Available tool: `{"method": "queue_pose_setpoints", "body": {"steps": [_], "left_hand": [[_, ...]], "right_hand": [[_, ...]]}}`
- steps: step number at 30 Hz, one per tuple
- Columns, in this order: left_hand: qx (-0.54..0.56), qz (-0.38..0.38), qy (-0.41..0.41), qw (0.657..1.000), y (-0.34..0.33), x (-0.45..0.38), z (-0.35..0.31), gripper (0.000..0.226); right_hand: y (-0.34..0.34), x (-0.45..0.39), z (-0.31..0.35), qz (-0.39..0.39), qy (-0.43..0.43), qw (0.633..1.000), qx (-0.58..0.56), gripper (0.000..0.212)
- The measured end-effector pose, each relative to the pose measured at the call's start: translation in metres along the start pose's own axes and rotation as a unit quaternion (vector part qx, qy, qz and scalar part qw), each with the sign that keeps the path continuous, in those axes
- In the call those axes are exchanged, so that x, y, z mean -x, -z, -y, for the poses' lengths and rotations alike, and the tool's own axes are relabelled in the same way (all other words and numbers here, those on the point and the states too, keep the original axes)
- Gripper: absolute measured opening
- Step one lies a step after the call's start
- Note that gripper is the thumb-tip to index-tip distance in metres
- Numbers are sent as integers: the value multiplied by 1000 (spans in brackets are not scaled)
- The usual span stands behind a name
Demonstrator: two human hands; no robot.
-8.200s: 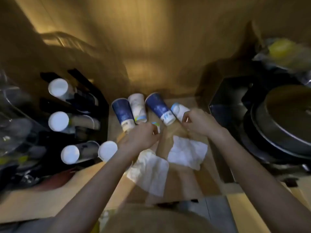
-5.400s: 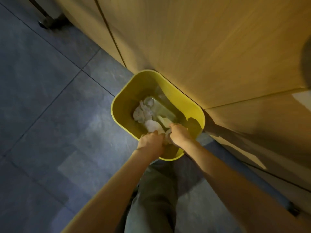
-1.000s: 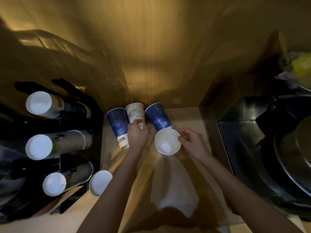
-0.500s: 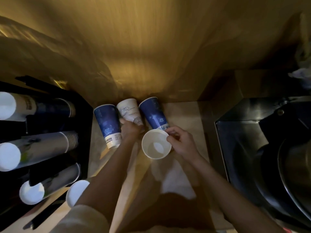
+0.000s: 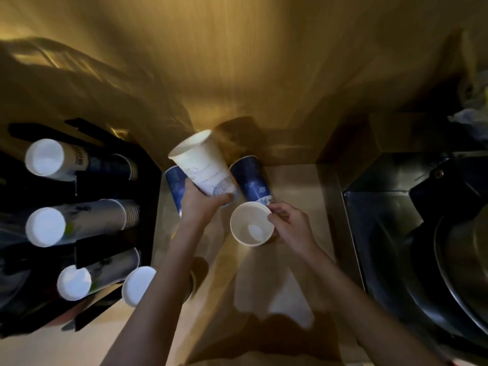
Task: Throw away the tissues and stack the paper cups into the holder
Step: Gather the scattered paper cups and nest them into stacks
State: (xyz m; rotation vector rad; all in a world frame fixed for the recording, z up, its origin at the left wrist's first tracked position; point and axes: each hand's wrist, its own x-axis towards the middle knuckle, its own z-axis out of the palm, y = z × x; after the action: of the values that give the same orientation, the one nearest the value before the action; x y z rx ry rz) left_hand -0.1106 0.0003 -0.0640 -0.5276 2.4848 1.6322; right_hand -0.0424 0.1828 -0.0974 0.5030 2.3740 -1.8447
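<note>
My left hand (image 5: pixel 202 206) grips a white printed paper cup (image 5: pixel 202 166) by its base and holds it lifted and tilted, mouth toward the back wall. My right hand (image 5: pixel 290 227) holds a small white cup (image 5: pixel 252 224) upright by its rim, its inside facing me. Two blue cups stand upside down on the counter: one (image 5: pixel 175 188) partly hidden behind the lifted cup, the other (image 5: pixel 252 180) just beyond the small cup. The black cup holder (image 5: pixel 148 186) on the left carries three rows of stacked cups (image 5: pixel 79 223). A white tissue (image 5: pixel 280 294) lies under my right forearm.
A loose upturned white cup (image 5: pixel 138 285) sits by the holder's near corner. A dark metal sink (image 5: pixel 380 233) with a large pan (image 5: pixel 462 265) fills the right side. The wooden wall rises right behind the cups.
My left hand has lifted the white printed cup off the counter and tipped it over. The small cup in my right hand has stayed about where it was.
</note>
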Motion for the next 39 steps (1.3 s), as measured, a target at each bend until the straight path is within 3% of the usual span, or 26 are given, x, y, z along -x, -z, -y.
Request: {"method": "queue_pose_setpoints", "body": {"steps": [3,6,10,16,21,25,28,30,33,39], "left_hand": [[-12,64,-127,990,5,39,-6,79],[-22,116,-194,974,1,69,4,77],[3,156,-186,970,-8,85,20,83],[-17,172,-138,975,-16,85,38,84],[-2,174,-159,972,-18,84,45,97],[-8,178,-181,967,-18,85,47,106],[-14,173,-163,971,-16,85,52,122],[-25,172,-175,969,-16,86,52,119],[-61,174,-207,961,-22,88,48,105],[-83,194,-235,949,-54,100,34,99]], "right_hand": [[-2,6,-1,-13,-3,1000,-25,29],[-3,13,-1,-21,8,999,-42,25],[0,22,-3,-19,-3,999,-37,11],[3,28,-1,-14,6,1000,3,19],[-1,26,-1,-16,1,999,36,21],[-4,24,1,-32,-24,999,22,20],[-4,25,7,-28,-94,993,-62,31],[-1,28,9,-10,-116,991,-66,31],[7,35,7,-4,-58,998,-9,19],[38,48,0,-79,-35,996,18,21]]}}
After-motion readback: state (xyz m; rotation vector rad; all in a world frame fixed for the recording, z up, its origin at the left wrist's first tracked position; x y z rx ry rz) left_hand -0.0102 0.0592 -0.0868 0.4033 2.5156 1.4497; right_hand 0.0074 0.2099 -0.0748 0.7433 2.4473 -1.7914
